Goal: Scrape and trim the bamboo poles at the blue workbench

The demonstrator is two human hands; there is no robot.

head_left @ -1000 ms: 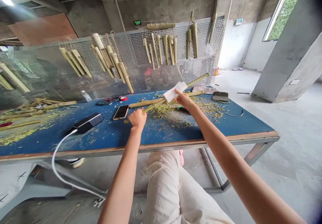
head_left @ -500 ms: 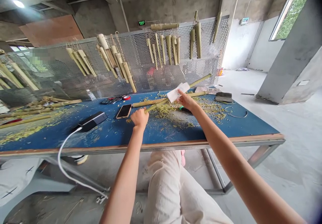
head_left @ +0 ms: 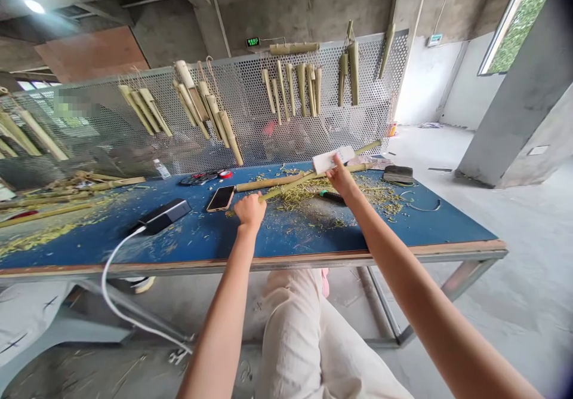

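Observation:
My left hand (head_left: pixel 249 211) grips the near end of a slender green bamboo stick (head_left: pixel 308 178), which slants up and away to the right across the bench. My right hand (head_left: pixel 342 179) pinches a folded white sheet (head_left: pixel 329 159), possibly paper or abrasive paper, wrapped over the stick's upper part. Its fingers hide part of the stick there. Just beyond the stick lies a thicker bamboo tube (head_left: pixel 280 180), apart from both hands. Pale green shavings (head_left: pixel 304 193) are heaped beneath the stick.
The blue bench (head_left: pixel 286 238) holds a phone (head_left: pixel 221 199), a black power bank (head_left: pixel 163 215) with a white cable, red-handled scissors (head_left: pixel 201 178), a water bottle (head_left: pixel 162 169), and a dark block (head_left: pixel 397 175). Bamboo pieces hang on a perforated metal screen (head_left: pixel 255 139) behind.
My right hand and the white sheet have slid up the stick, away from my left hand. The stick's far end has shifted slightly. My left hand stays on the near end.

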